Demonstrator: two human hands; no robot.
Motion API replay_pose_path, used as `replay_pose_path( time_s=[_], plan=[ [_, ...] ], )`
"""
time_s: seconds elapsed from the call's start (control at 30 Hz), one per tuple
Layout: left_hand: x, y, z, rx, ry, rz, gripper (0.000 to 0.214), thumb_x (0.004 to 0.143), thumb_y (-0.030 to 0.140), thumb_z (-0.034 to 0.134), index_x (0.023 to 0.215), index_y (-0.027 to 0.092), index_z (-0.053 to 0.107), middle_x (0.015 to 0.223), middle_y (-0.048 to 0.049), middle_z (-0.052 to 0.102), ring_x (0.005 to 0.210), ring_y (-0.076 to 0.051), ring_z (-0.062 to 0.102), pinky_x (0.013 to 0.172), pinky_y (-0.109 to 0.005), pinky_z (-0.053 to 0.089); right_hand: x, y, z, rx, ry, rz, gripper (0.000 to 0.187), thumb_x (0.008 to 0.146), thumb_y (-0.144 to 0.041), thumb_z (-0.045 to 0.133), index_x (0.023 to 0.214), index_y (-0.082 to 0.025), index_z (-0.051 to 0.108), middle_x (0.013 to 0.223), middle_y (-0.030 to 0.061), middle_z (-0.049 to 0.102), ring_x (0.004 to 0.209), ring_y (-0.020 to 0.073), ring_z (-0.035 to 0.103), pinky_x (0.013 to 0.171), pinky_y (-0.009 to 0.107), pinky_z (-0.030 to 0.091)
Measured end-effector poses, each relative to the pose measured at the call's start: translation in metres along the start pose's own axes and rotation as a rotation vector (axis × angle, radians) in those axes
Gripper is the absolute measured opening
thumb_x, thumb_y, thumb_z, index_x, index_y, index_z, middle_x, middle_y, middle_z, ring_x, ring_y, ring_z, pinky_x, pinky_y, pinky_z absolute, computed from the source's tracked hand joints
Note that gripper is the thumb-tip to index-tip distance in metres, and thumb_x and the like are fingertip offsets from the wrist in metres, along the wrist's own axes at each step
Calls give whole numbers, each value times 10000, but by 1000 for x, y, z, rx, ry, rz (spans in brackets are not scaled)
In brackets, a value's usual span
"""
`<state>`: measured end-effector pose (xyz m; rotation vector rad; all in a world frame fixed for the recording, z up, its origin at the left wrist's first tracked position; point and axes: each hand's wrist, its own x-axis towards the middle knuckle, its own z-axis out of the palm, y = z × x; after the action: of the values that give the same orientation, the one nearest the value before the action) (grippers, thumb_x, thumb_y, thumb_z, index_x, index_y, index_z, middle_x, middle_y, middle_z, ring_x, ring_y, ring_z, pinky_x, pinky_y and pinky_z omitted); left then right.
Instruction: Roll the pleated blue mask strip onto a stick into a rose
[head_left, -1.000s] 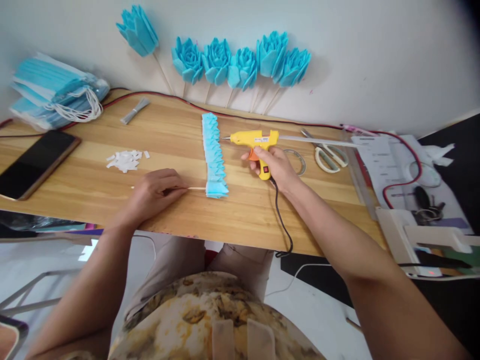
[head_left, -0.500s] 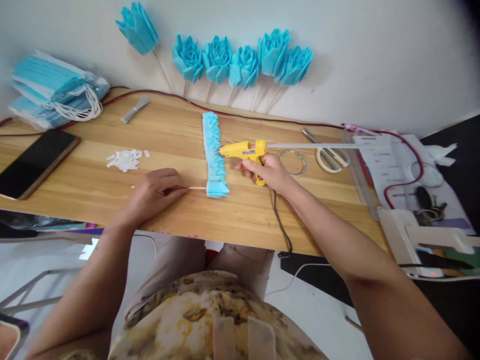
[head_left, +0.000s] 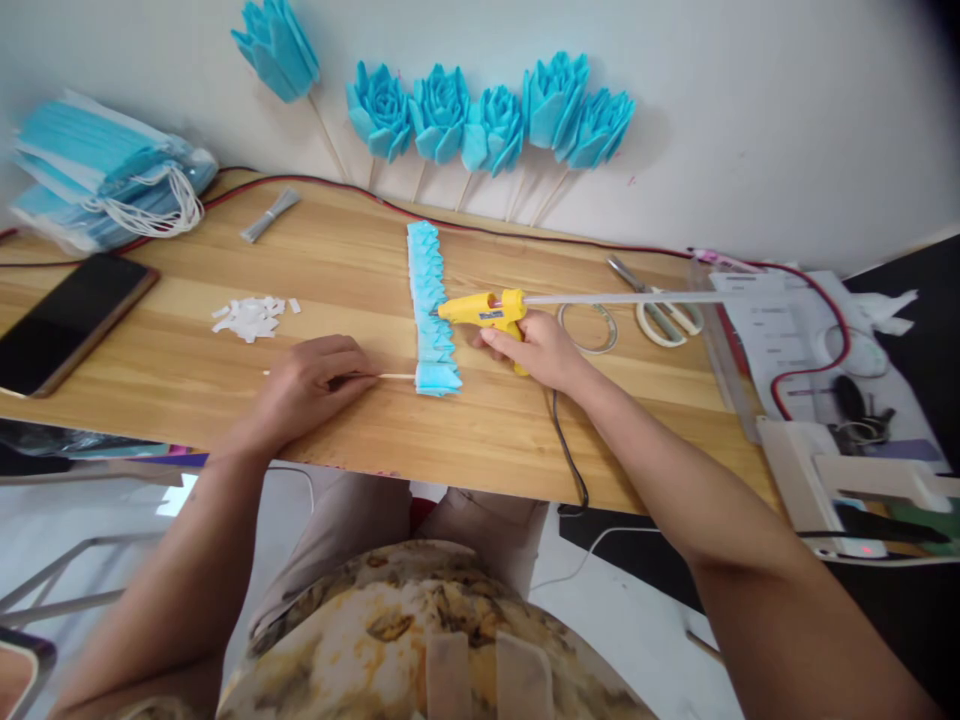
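My left hand [head_left: 321, 388] pinches a thin wooden stick [head_left: 397, 377], whose far end meets the near end of a light blue pleated strip [head_left: 429, 285]. The strip lies lengthwise away from me on the table, its right edge jagged. My right hand [head_left: 541, 348] grips a yellow hot glue gun [head_left: 484, 309] by its handle. The gun's nozzle points left and is at the strip's middle; whether it touches is unclear. A long translucent glue stick [head_left: 637, 297] sticks out of the gun's back end.
Blue fabric flowers [head_left: 439, 112] on sticks lean against the wall. Face masks [head_left: 97, 165], a phone [head_left: 71, 320] and white scraps [head_left: 249, 318] lie left. To the right are a tape roll [head_left: 588, 328], scissors [head_left: 667, 318], keys [head_left: 859, 430] and papers [head_left: 765, 340]. The gun's cord [head_left: 568, 450] hangs over the front edge.
The glue gun's nozzle has shifted slightly nearer to me along the strip, and its back end has dipped. My left hand stays in place with the stick. The view has tilted slightly.
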<state>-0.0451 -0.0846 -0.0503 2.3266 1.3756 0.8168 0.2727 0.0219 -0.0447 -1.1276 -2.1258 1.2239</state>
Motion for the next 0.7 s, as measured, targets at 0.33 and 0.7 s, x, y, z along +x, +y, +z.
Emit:
replay_pose_path(
  time_s=[0.33, 0.7],
  plan=[
    [0, -2, 0, 15, -8, 1, 236, 1029, 322, 591, 890, 197, 734, 875, -49, 729, 795, -169, 683, 724, -261, 495, 0, -2, 1, -44, -6, -16, 424, 944, -521, 571, 873, -148, 759, 830, 81, 748, 684, 156, 588, 648, 303, 435],
    [0, 0, 0, 39, 18, 29, 223, 1031, 278, 597, 883, 178, 732, 857, -43, 719, 780, -156, 678, 711, -245, 492, 0, -4, 0, -38, -15, 24, 432, 930, -508, 575, 929, -127, 780, 717, 48, 684, 621, 135, 558, 612, 287, 417]
  ],
)
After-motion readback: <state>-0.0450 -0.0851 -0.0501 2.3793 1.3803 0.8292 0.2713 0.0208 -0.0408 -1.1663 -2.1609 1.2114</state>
